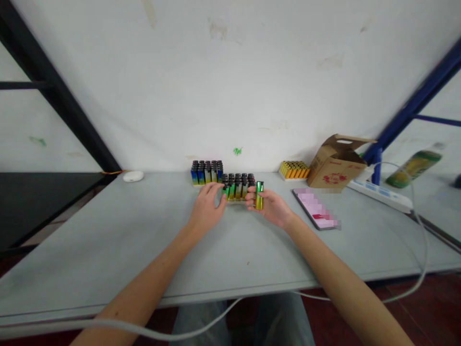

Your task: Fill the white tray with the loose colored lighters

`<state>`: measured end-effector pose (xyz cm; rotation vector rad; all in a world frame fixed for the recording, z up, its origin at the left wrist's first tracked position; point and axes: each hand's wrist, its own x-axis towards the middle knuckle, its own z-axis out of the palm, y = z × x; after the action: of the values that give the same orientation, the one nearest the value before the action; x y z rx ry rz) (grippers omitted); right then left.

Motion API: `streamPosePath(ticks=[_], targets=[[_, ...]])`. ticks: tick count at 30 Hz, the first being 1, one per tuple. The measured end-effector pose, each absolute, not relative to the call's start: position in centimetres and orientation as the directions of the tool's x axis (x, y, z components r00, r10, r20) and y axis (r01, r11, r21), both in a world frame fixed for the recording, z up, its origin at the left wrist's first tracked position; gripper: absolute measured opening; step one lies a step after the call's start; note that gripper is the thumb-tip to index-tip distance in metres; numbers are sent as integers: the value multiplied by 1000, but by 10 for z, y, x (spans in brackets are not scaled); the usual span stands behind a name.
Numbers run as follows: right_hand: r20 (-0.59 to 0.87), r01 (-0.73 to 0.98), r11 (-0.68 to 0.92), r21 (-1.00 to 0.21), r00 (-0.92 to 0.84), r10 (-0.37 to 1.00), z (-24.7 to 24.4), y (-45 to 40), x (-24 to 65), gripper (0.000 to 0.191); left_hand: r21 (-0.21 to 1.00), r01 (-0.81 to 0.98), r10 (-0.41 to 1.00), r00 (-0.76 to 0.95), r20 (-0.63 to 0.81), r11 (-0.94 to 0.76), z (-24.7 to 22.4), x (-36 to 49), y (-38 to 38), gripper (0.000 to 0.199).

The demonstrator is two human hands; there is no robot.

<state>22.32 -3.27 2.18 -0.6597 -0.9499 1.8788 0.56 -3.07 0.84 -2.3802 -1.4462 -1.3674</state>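
Note:
Two blocks of upright lighters stand on the grey table near the wall. The back left block (207, 173) has blue and yellowish lighters with black tops. In the front block (237, 186) they are green to yellow, also black-topped. My left hand (208, 204) is at the left end of the front block, its thumb and fingers apart around a green lighter (225, 191) at the corner; whether they touch it is unclear. Right of the block, my right hand (272, 206) holds a shiny green-yellow lighter (259, 196) upright between thumb and fingers.
Orange-yellow cylinders (294, 170) stand in a white tray at the back right, beside an open cardboard box (333, 168). A phone (315, 209), a power strip (382, 194), a bottle (414, 168) and a white cable are on the right. A white case (133, 176) lies back left.

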Motion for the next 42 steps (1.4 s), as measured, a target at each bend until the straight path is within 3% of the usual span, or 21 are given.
streamPosePath(ticks=[12,17,20,23,28,32,42], targets=[[-42,-509,-313,-802,-474,880,28,-35,227,36,382,736,705,180,686,-559,8,5,-31,24],[76,-465,-113,-878,-368,927,31,-36,226,30,385,736,705,173,688,-556,9,5,-31,24],[243,-301,163,-940,-251,937,30,-38,224,30,388,733,705,174,687,-559,9,5,-31,24],[399,-69,393,-917,-199,895,27,-40,222,27,390,734,708,173,685,-556,10,6,-32,24],[651,275,692,-667,-236,722,18,-38,221,11,386,735,708,178,683,-557,10,6,-32,24],[690,424,716,-555,-246,681,10,-32,222,13,384,734,705,178,687,-560,10,6,-32,25],[668,562,652,-508,-221,711,3,-26,222,18,390,738,712,172,680,-551,8,6,-31,24]])
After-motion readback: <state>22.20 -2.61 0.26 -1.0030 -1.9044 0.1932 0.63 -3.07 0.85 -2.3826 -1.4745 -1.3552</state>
